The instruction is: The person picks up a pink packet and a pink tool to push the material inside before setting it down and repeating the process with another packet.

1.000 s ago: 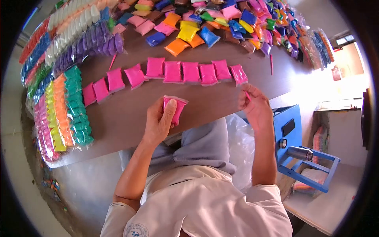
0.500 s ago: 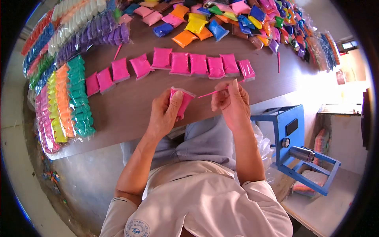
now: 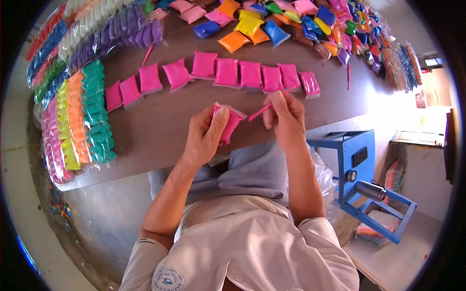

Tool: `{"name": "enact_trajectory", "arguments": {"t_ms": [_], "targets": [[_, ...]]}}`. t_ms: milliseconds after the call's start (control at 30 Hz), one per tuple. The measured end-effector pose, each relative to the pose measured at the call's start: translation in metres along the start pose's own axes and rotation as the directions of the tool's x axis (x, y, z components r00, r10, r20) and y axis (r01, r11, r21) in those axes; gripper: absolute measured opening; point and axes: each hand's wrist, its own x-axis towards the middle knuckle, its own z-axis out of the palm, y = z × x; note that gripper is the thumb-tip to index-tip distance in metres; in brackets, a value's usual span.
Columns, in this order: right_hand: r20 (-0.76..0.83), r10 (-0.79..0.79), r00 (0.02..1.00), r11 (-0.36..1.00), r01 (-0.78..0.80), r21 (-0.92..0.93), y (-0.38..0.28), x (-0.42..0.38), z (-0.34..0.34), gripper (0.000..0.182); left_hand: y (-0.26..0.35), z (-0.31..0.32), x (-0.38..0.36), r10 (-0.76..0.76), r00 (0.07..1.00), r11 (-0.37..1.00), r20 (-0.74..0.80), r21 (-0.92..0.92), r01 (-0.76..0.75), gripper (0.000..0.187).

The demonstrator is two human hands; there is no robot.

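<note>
My left hand (image 3: 203,135) grips a small pink packet (image 3: 230,125) with a clear edge, its thumb pressed on the front. To its right, my right hand (image 3: 288,118) is closed around a thin pink stick (image 3: 262,112). The stick's lower left tip points at the packet's right side, with a small gap between them. Beyond both hands, several similar pink packets (image 3: 226,72) lie in a curved row on the brown table (image 3: 170,126). The fingers behind the held packet are mostly hidden.
Colourful loose packets (image 3: 250,24) are heaped at the back. Bagged strips of packets, including teal ones (image 3: 98,116), line the left side. Two more pink sticks lie on the table, one at right (image 3: 348,77). A blue stool (image 3: 357,160) carries a metal flask (image 3: 371,190) and a phone.
My right hand has turned, so the pink stick slants more steeply and its tip sits slightly farther right. My left hand still grips the packet. The view has shifted a little.
</note>
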Motion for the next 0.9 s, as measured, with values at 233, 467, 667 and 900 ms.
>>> {"name": "enact_trajectory", "arguments": {"t_ms": [233,467,667,900], "targets": [[0.129,-0.086,0.988,0.939,0.038,0.341,-0.008,0.000,0.009,0.031,0.000,0.000,0.001,-0.008,1.000,1.000,0.001,0.026,0.008,0.042],[0.100,-0.072,0.992,0.993,0.081,-0.085,-0.013,-0.009,0.021,0.037,0.004,0.001,0.000,0.027,1.000,0.996,-0.009,0.089,-0.026,0.042],[0.153,-0.079,0.985,0.964,0.115,-0.239,-0.016,-0.010,0.025,0.034,0.002,0.001,0.000,0.051,0.999,0.996,-0.007,0.078,-0.050,0.042],[0.234,-0.164,0.958,0.821,0.264,-0.506,-0.032,-0.004,0.023,0.035,-0.008,-0.001,0.000,0.071,0.997,0.989,0.004,0.127,-0.071,0.042]]}}
